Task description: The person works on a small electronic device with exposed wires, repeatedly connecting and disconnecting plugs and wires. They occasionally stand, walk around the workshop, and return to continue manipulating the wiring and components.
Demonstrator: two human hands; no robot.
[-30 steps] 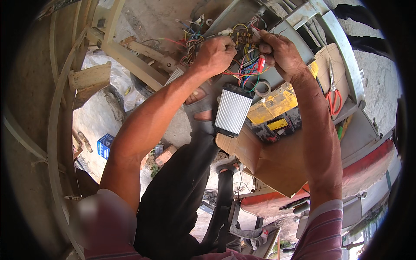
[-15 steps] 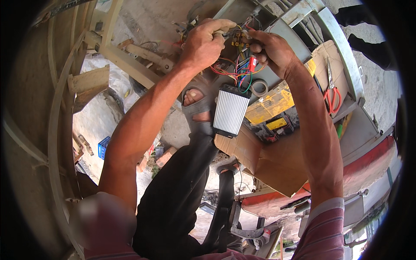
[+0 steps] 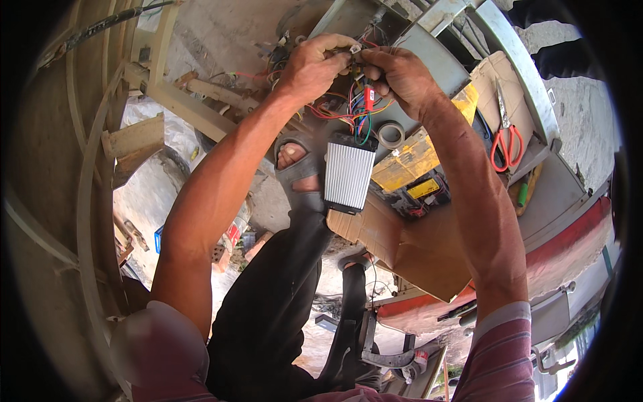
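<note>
My left hand (image 3: 313, 68) and my right hand (image 3: 407, 79) meet above a tangle of wires, fingertips almost touching. Between them sits a small pale wire connector (image 3: 355, 49), pinched by the left fingers. The right thumb and forefinger are closed at its other side; what they grip is mostly hidden. Below hangs a bundle of coloured wires (image 3: 355, 120) with a red plug (image 3: 369, 98). These wires run into a silver ribbed controller box (image 3: 348, 175) with black ends. A roll of tape (image 3: 390, 136) lies just right of the bundle.
Right of the controller are a yellow-topped, battery-like block (image 3: 410, 162) and an open cardboard piece (image 3: 435, 254). Red-handled scissors (image 3: 507, 144) lie farther right, by a metal frame (image 3: 526, 67). A sandalled foot (image 3: 295, 161) stands left of the controller. Metal beams (image 3: 181, 104) cross the left.
Both hands have come closer together, the right one shifting left toward the left fingertips. The pale connector now shows between them. The whole view has shifted slightly.
</note>
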